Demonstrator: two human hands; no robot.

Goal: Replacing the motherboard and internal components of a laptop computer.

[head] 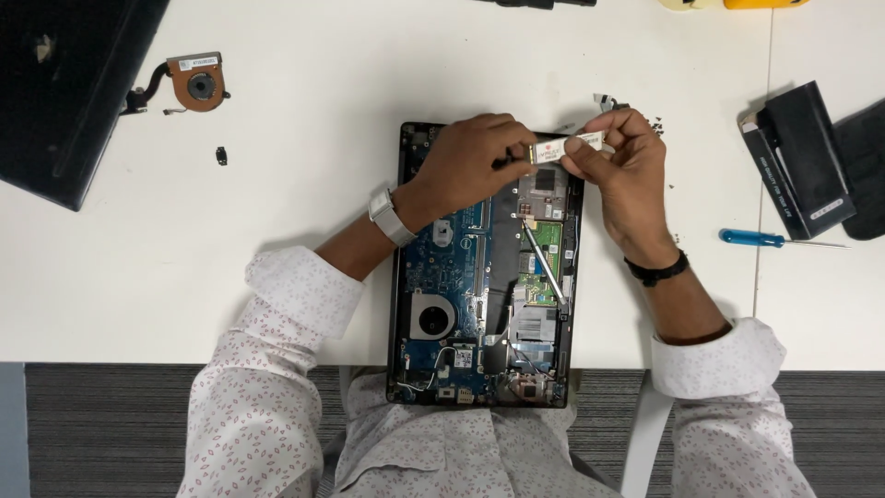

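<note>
Head view, everything placed relative to the opened laptop [433, 267]. It lies base-up on the white table [304, 184], its near end hanging over the table edge toward the person, blue board and round fan exposed.

Both hands are over the laptop's far right corner. Left hand [470, 161]: fingers curled, tips pinching the left end of a small white card module [564, 148] with a red mark on its label. Right hand [618, 161]: thumb and forefinger clamped on the module's right end. The module is held level between the two hands, above the laptop's far right edge; I can't tell whether it touches the chassis.

A thin metal rod-like tool [544, 267] lies diagonally inside the laptop on its right half, over the green board area.

Left wrist carries a metal-band watch [391, 215], right wrist a black band [656, 270]. Sleeves are white with a small pattern.

Away from the laptop:
- Right: blue-handled screwdriver [761, 239] flat on the table, well apart.
- Far right: black rectangular pack [800, 157], tilted.
- Just beyond the far right corner: small scatter of dark screws [656, 124].
- Far left: loose copper-coloured fan [198, 83], with a small black part [221, 156] nearer the laptop.
- Far left corner: a black panel [64, 83] running out of frame.
</note>
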